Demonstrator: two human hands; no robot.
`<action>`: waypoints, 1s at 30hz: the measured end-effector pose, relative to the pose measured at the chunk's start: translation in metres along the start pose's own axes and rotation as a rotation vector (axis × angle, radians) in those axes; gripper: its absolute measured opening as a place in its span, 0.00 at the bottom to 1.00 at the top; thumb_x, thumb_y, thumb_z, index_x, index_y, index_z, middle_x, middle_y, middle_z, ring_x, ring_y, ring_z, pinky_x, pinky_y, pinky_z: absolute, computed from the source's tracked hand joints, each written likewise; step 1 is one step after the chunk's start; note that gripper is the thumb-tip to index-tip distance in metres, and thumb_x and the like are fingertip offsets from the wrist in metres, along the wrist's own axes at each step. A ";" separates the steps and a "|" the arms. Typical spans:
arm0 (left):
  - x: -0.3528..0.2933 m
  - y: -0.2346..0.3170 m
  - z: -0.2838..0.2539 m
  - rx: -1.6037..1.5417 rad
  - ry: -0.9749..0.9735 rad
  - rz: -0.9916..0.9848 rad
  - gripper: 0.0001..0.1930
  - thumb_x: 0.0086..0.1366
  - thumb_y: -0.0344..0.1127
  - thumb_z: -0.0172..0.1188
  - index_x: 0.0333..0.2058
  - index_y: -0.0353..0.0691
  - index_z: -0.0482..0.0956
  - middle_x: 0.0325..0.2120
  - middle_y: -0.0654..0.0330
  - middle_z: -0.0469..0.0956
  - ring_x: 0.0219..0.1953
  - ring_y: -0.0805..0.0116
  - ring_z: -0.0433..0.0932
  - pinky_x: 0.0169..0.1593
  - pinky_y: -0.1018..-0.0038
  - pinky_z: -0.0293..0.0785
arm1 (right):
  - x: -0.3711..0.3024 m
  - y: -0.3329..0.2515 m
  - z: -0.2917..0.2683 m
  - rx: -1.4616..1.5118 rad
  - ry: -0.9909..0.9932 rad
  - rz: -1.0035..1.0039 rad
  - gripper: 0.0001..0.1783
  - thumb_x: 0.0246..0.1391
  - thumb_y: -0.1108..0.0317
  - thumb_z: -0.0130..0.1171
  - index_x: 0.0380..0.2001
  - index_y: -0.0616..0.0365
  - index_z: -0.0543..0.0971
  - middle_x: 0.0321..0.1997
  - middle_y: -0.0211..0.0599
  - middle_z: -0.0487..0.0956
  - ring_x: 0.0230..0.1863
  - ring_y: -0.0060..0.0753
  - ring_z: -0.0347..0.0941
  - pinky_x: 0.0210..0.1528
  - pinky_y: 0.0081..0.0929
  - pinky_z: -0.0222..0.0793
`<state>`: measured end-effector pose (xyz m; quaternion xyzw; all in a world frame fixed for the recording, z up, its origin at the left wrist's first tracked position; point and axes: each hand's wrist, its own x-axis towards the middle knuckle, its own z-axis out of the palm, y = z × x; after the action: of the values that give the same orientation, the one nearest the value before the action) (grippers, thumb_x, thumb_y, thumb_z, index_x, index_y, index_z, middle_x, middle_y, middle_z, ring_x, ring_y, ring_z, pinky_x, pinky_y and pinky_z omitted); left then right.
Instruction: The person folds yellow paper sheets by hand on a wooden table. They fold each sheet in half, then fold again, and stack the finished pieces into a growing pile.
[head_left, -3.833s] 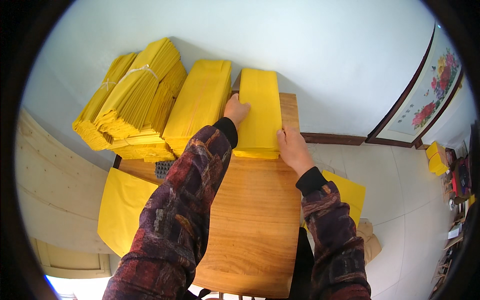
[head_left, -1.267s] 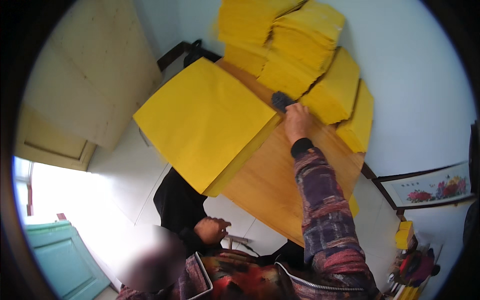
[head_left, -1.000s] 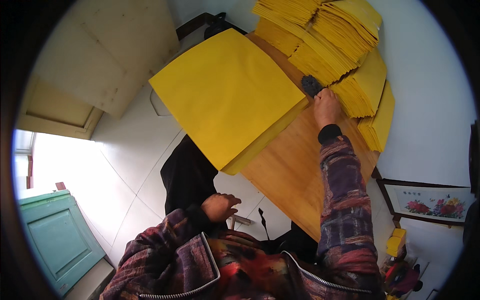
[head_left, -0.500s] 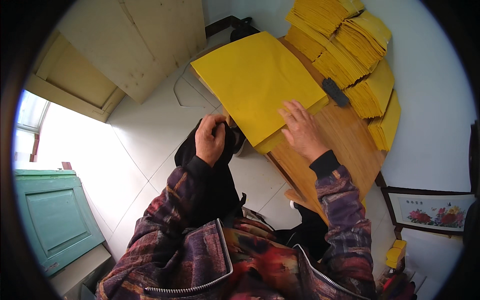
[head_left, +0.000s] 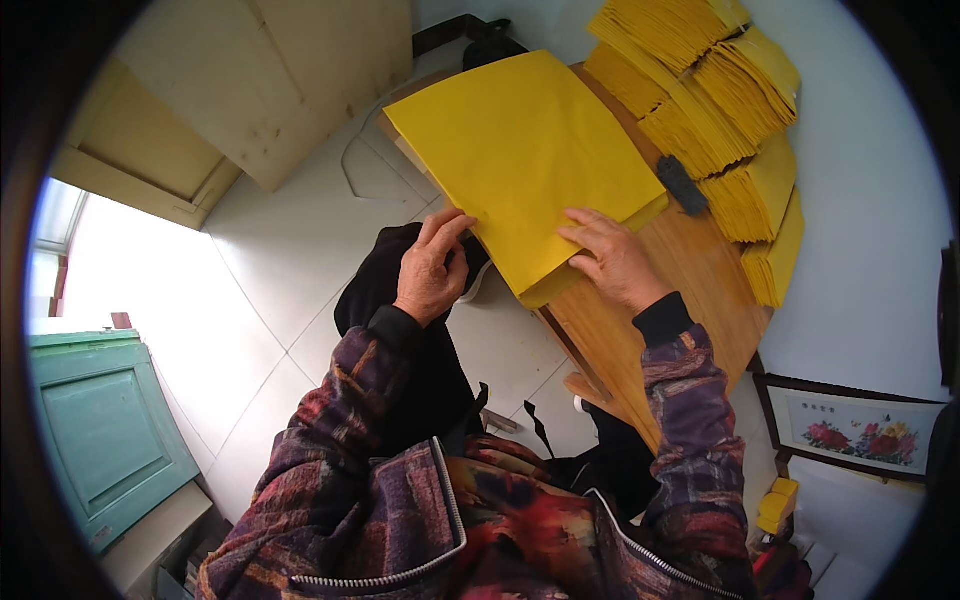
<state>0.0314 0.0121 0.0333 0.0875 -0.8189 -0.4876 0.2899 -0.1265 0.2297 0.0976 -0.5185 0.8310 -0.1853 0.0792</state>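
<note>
A large yellow paper sheet (head_left: pixel 530 150) lies on the wooden table, with another yellow layer (head_left: pixel 548 288) showing under its near edge. My left hand (head_left: pixel 432 265) is at the sheet's left edge, fingertips touching or just over it, thumb apart from the fingers. Over the near right part of the sheet, my right hand (head_left: pixel 622 268) rests its fingertips on the paper, the thumb spread toward the near edge. Neither hand visibly grips anything. A dark grey brush-like block (head_left: pixel 681 186) lies on the table right of the sheet.
Tall stacks of folded yellow paper (head_left: pixel 735 110) stand along the table's far right side, by the wall. The wooden tabletop (head_left: pixel 690 290) shows near my right hand. A framed flower picture (head_left: pixel 860 425) is at the right, a green cabinet door (head_left: pixel 110 425) at the left.
My left hand has moved up and right to the sheet's left edge. My right hand has shifted slightly down and right, its fingers now lower on the paper.
</note>
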 end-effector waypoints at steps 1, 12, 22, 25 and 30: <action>0.000 0.000 -0.001 0.009 -0.001 -0.009 0.21 0.50 0.17 0.51 0.44 0.41 0.75 0.45 0.55 0.72 0.32 0.63 0.76 0.35 0.73 0.74 | 0.002 0.000 -0.003 0.020 -0.020 0.009 0.20 0.46 0.70 0.63 0.45 0.57 0.77 0.58 0.38 0.71 0.60 0.45 0.63 0.60 0.38 0.61; 0.008 -0.001 -0.001 -0.071 -0.095 -0.044 0.24 0.47 0.20 0.51 0.46 0.42 0.76 0.57 0.55 0.65 0.28 0.66 0.75 0.34 0.75 0.74 | -0.001 -0.013 0.004 -0.153 0.013 -0.047 0.22 0.46 0.67 0.65 0.46 0.54 0.76 0.59 0.47 0.68 0.61 0.50 0.62 0.61 0.41 0.59; 0.033 -0.017 -0.002 -0.349 -0.231 -0.095 0.19 0.52 0.27 0.45 0.43 0.32 0.75 0.54 0.52 0.70 0.47 0.63 0.74 0.44 0.76 0.72 | 0.008 -0.009 0.000 0.192 0.079 0.090 0.11 0.47 0.76 0.59 0.37 0.59 0.78 0.50 0.43 0.75 0.55 0.46 0.68 0.53 0.34 0.66; 0.035 -0.018 -0.003 -0.494 -0.298 -0.202 0.17 0.56 0.31 0.47 0.43 0.31 0.75 0.53 0.51 0.70 0.50 0.61 0.72 0.46 0.73 0.72 | 0.010 -0.009 -0.001 0.303 0.101 0.139 0.08 0.47 0.80 0.58 0.33 0.60 0.77 0.48 0.41 0.76 0.52 0.42 0.70 0.52 0.30 0.66; 0.037 -0.019 -0.003 -0.525 -0.306 -0.124 0.16 0.60 0.37 0.52 0.42 0.31 0.76 0.52 0.53 0.70 0.52 0.62 0.70 0.49 0.71 0.71 | 0.014 -0.004 0.001 0.456 0.135 0.202 0.06 0.47 0.80 0.59 0.30 0.62 0.76 0.48 0.38 0.76 0.51 0.35 0.69 0.53 0.25 0.62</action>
<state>-0.0002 -0.0156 0.0326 -0.0150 -0.6922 -0.7067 0.1457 -0.1292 0.2160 0.0990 -0.3883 0.8186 -0.3933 0.1566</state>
